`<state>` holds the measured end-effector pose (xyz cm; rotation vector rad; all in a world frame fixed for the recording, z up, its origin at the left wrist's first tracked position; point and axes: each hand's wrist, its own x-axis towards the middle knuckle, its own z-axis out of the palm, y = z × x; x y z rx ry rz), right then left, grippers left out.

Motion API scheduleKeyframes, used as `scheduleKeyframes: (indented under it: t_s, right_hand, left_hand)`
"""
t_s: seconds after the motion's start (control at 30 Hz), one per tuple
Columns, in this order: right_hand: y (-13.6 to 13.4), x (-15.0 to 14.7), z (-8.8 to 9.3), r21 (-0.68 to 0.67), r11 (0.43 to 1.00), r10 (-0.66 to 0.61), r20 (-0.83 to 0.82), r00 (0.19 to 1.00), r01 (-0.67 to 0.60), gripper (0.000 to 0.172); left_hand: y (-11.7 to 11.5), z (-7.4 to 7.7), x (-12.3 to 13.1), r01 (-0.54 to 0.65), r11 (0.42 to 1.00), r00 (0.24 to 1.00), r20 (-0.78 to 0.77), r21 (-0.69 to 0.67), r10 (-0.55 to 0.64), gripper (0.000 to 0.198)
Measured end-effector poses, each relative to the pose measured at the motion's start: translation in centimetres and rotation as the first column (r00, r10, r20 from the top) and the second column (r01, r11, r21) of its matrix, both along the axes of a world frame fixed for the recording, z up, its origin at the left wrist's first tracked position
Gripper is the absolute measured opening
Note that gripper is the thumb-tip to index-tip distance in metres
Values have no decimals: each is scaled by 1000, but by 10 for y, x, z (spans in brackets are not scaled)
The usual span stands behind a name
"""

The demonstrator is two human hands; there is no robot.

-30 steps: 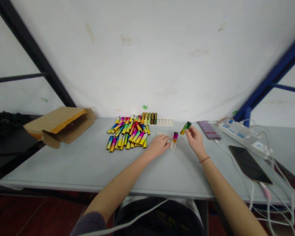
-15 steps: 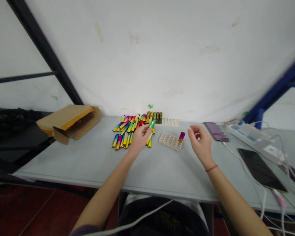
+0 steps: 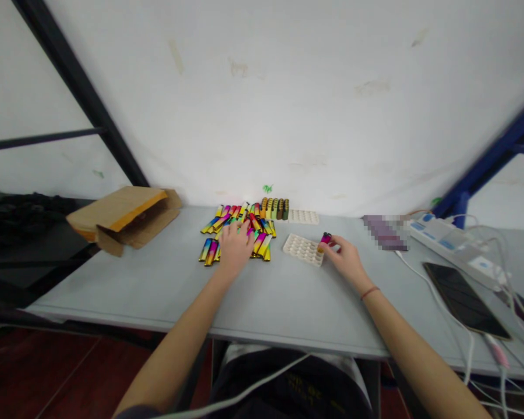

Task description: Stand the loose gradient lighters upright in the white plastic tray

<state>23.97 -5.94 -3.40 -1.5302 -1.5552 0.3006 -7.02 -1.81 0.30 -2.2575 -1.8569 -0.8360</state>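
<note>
My right hand (image 3: 346, 259) pinches a purple and gold lighter (image 3: 325, 238) with a dark top, standing upright at the right end of a cream tray (image 3: 303, 247) with rows of round pockets. The tray's other pockets hold nothing. My left hand (image 3: 236, 247) lies over a loose pile of shiny multicoloured lighters (image 3: 261, 241), fingers apart and reaching into the pile. Its fingertips touch the lighters, and the hand covers part of the pile.
Behind the pile stands a block of upright lighters (image 3: 275, 208) in rows, beside a second cream tray (image 3: 304, 217). An opened cardboard box (image 3: 117, 212) lies at left. Phones, one dark (image 3: 465, 299), a power strip (image 3: 456, 250) and white cables lie at right.
My left hand has moved left and down onto the pile; the green lighter it held no longer shows in it. My right hand has moved left and taken hold of the purple lighter.
</note>
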Motion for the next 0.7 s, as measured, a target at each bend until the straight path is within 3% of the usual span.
scheduleKeyframes:
  t_s: [0.07,0.13,0.2,0.27,0.33,0.47,0.6,0.7]
  right_hand:
    - [-1,0,3,8,1000,15,-81,997,-14,43]
    - [-2,-1,7,7,999,51,-183,982,-50,44]
    - [-1,-3,12,-6,994,100,-283,954,-107,45]
    - [3,-6,19,-29,987,139,-351,926,-159,47]
    - [11,-10,27,-57,979,161,-369,915,-195,46]
    - [38,-28,35,-113,961,195,-368,909,-252,38]
    - [68,-55,25,-246,950,61,-457,887,-192,38]
    - [85,-72,15,-341,930,12,-345,939,-137,33]
  left_hand:
    - [1,-3,17,287,958,958,-19,21,-286,38]
    - [1,-9,37,541,841,840,-50,-6,-541,36]
    - [-3,-19,57,676,735,731,-77,-52,-678,34]
    - [-12,-28,75,718,686,678,-104,-120,-728,34]
    - [-25,-35,86,715,679,667,-129,-170,-734,37]
    - [-52,-40,90,747,644,629,-138,-166,-765,41]
    - [-63,-39,87,766,623,607,-138,-161,-782,40]
    - [-63,-38,87,762,628,610,-149,-159,-778,39]
